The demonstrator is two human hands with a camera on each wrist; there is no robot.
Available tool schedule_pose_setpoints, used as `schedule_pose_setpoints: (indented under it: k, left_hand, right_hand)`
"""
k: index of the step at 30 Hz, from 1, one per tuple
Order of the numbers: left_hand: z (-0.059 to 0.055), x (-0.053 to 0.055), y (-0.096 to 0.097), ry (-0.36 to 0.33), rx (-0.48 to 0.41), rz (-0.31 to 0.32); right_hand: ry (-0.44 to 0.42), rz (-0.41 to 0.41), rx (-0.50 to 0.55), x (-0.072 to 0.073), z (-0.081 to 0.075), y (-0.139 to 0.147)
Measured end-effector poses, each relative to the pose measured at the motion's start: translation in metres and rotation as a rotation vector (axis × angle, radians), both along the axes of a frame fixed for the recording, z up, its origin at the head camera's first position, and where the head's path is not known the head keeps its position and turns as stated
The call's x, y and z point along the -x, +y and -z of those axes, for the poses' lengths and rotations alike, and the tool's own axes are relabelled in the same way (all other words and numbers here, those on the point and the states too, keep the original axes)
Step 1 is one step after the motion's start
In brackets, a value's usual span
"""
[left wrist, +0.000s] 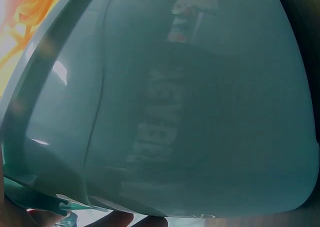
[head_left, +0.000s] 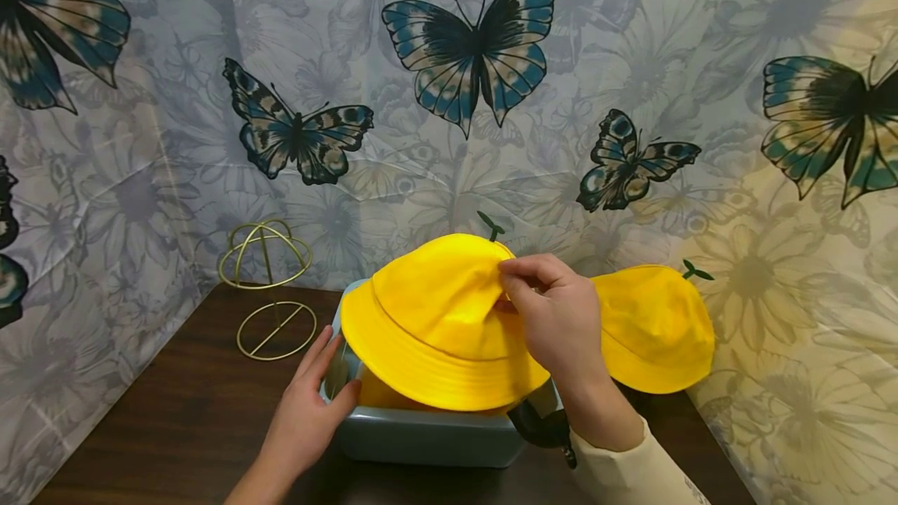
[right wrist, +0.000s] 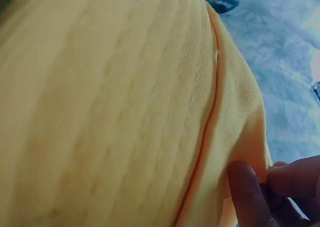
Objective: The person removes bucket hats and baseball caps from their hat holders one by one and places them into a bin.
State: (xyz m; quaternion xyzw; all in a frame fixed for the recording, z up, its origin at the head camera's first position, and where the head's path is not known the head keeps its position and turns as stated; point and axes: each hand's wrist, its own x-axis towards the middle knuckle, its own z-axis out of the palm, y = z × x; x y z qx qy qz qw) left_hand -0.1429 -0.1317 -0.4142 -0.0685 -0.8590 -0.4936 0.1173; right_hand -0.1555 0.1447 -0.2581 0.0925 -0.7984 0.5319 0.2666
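Over glossy tub [head_left: 435, 439], domed hat [head_left: 428, 310]

Yellow hat [head_left: 435, 318] tilted over blue bin [head_left: 428, 439]

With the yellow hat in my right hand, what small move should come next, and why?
Probably lift the hat slightly, with the left hand kept at the bin: the right hand already pinches the crown, and the brim spreads over the bin's opening.
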Motion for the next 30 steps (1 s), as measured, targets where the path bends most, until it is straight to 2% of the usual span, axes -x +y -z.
schedule_pose_setpoints:
  k: [6, 11, 21, 30]
  left_hand:
    - [-0.002, -0.001, -0.001, 0.0, 0.014, -0.001]
    - [-0.002, -0.001, 0.0, 0.0, 0.011, 0.0]
    - [0.001, -0.001, 0.001, -0.007, -0.018, 0.003]
    - [0.001, -0.001, 0.001, -0.007, -0.023, 0.01]
  right_hand:
    - [0.002, -0.029, 0.033, -0.002, 0.007, -0.006]
    - [-0.024, 0.02, -0.005, 0.001, 0.014, -0.007]
    - [-0.103, 0.062, -0.05, 0.009, 0.033, 0.002]
    - [-0.123, 0.094, -0.027, 0.017, 0.042, 0.002]
